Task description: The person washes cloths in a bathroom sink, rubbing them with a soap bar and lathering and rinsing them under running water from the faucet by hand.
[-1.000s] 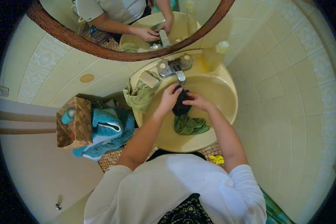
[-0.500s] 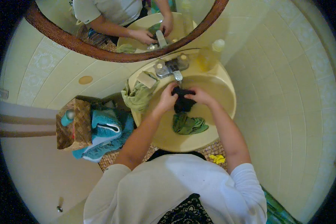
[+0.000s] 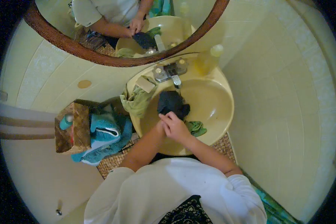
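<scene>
A wet black cloth (image 3: 170, 102) covers my left hand, hiding its fingers; only the wrist (image 3: 162, 127) shows below it. Across that wrist lies my right hand (image 3: 177, 128), its fingers closed at the cloth's lower edge. The cloth is spread over the left hand inside the yellow sink basin (image 3: 212, 100), just below the faucet (image 3: 176, 80). A crumpled green cloth (image 3: 196, 128) lies in the basin, partly behind my right hand. In the mirror the black cloth also appears draped over the left hand.
On the sink's left rim, a bar of soap (image 3: 145, 84) rests on a light green cloth (image 3: 135, 100). A bottle of yellow liquid (image 3: 208, 63) stands at the back right. Left of the sink are a woven basket (image 3: 80, 130) and blue towels (image 3: 104, 128). A round-framed mirror (image 3: 100, 56) hangs above.
The black cloth, bunched between both hands under the faucet before, is now spread over my left hand. My right hand has moved left and down to the left wrist.
</scene>
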`<state>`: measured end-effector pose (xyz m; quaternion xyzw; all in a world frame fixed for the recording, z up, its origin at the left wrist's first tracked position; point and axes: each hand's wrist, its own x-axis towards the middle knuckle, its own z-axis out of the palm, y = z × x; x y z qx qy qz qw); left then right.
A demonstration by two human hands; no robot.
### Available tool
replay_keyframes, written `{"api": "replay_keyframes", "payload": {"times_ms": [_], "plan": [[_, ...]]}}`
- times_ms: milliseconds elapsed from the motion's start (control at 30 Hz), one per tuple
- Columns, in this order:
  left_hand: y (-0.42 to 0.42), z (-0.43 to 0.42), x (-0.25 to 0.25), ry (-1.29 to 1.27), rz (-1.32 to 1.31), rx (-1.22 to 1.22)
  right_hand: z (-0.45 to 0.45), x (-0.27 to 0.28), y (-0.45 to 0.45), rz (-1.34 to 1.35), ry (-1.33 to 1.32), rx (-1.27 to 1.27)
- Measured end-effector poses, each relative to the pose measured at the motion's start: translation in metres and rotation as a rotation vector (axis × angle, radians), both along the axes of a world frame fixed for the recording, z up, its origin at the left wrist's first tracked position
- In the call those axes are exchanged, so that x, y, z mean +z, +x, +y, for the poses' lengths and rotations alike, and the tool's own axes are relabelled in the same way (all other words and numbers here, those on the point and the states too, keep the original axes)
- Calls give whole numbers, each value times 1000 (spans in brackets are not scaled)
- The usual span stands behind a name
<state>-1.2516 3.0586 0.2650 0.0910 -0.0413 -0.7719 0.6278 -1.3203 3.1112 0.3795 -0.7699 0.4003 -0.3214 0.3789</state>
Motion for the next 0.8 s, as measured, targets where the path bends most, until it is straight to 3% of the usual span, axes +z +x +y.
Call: {"api": "replay_keyframes", "payload": {"times_ms": [67, 167, 267, 300, 400, 467, 533, 633, 733, 800], "plan": [[-2, -3, 0, -104, 121, -20, -11, 2, -8, -85, 11, 165], [-3, -7, 1, -184, 227, -62, -56, -36, -21, -126, -28, -273], [-3, -11, 3, -217, 265, -88, -77, -55, -5, 193, -177, -621], [-3, -14, 1, -222, 260, -77, -73, -55, 4, 113, -144, -483], [-22, -29, -31, -206, 201, 167, -63, -42, 9, 311, -292, -320], [-25, -35, -46, -183, 114, 201, -79, -62, -3, 264, -187, -359], [-16, -35, -12, -164, -15, 61, -88, -56, -16, 175, -15, -422], [2, -29, 46, -127, -210, -149, -88, -56, -30, 6, 47, -310], [11, -17, 81, -413, -934, -208, -94, -74, -47, -208, 456, -313], [16, -9, 97, -605, -1418, -252, -106, -77, -61, 75, 520, -42]]}}
